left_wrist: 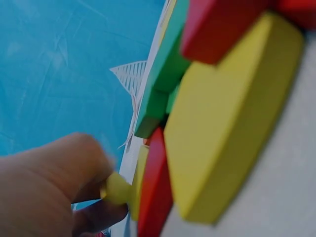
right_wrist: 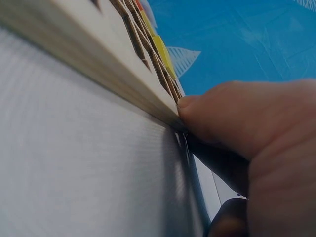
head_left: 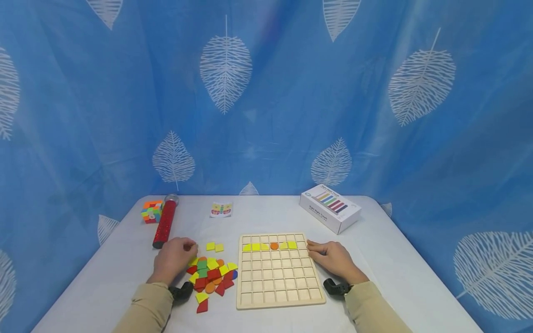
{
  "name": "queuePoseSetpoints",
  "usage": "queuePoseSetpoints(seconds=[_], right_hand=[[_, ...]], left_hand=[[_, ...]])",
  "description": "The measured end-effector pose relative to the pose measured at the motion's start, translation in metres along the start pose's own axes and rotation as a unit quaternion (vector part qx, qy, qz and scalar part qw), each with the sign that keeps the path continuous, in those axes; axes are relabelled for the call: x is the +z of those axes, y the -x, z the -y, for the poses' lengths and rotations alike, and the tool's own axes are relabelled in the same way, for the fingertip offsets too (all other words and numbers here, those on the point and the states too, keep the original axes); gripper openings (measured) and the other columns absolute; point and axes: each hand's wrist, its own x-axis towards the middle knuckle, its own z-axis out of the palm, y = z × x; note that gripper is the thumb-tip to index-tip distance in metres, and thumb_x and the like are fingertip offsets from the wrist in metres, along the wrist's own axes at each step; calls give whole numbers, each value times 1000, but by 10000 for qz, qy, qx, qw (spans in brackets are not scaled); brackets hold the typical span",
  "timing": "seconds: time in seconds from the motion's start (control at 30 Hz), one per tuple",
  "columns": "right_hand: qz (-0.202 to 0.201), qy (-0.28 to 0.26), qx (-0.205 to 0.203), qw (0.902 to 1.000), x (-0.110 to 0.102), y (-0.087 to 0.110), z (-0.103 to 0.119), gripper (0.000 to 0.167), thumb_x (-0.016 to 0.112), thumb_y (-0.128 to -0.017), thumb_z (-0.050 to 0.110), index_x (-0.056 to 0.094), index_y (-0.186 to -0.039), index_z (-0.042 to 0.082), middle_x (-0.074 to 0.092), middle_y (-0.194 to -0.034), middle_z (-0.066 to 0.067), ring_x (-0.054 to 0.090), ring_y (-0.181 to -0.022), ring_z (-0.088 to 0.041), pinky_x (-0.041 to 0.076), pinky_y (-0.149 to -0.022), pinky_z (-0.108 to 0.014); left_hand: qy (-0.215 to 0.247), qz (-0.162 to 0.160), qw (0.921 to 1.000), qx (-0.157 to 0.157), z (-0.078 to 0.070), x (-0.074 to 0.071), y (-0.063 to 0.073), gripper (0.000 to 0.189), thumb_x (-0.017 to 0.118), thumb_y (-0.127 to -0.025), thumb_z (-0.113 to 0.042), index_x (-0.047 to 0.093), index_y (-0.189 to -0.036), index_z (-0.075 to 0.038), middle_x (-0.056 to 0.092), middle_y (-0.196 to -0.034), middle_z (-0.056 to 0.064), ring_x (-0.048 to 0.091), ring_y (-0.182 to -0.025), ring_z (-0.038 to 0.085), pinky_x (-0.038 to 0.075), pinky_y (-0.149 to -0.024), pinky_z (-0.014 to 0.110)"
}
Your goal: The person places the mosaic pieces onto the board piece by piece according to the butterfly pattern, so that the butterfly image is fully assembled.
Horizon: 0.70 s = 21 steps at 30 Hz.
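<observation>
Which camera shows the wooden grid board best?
The head view: it shows nearly the whole board from above, its grid plain. The right wrist view catches only an edge and part of the top; the left wrist view shows none.

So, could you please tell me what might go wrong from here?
The left hand pinches a yellow piece close to the loose pile, so it might disturb that pile. The right hand touches the board at its edge; a push might shift it.
</observation>
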Motion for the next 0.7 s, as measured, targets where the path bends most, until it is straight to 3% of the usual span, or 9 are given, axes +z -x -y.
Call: queuePoseSetpoints(seconds=[0.2, 0.37, 0.53, 0.7], right_hand=[[-1, -101, 16, 9999, 0, 0, 0, 29, 75, -93, 31, 78, -119, 19, 69, -133, 10, 61, -131, -27, 47, -108, -51], [34, -126, 88, 9999, -1, -1, 1, 28, 75, -93, 31, 78, -119, 19, 69, -133, 11, 61, -132, -25, 46, -109, -50], [31, -142, 136, 9998, 0, -1, 1, 29, 75, -93, 30, 78, -119, 19, 68, -134, 10, 60, -133, -26, 45, -110, -51], [41, -132, 160, 9998, 0, -1, 2, 29, 75, -93, 30, 78, -120, 19, 68, -134, 10, 60, -133, -26, 44, -110, -52]], left_hand=[[-302, -103, 9995, -11, 0, -7, 0, 32, 76, -90, -19, 74, -116, -1, 73, -104, 14, 65, -93, 30, 55, -86, 54], [-145, -12, 9998, -148, 1, -9, 0, 33, 80, -87, -17, 71, -114, -1, 72, -101, 13, 63, -90, 29, 54, -83, 52], [931, -18, 9954, -219, 5, -2, -4, 30, 75, -92, -19, 70, -117, -3, 70, -107, 13, 61, -96, 29, 56, -85, 46], [2150, 286, 9757, -300, 6, 4, -7, 40, 67, -100, -27, 64, -136, -9, 63, -125, 17, 57, -112, 31, 55, -89, 38]])
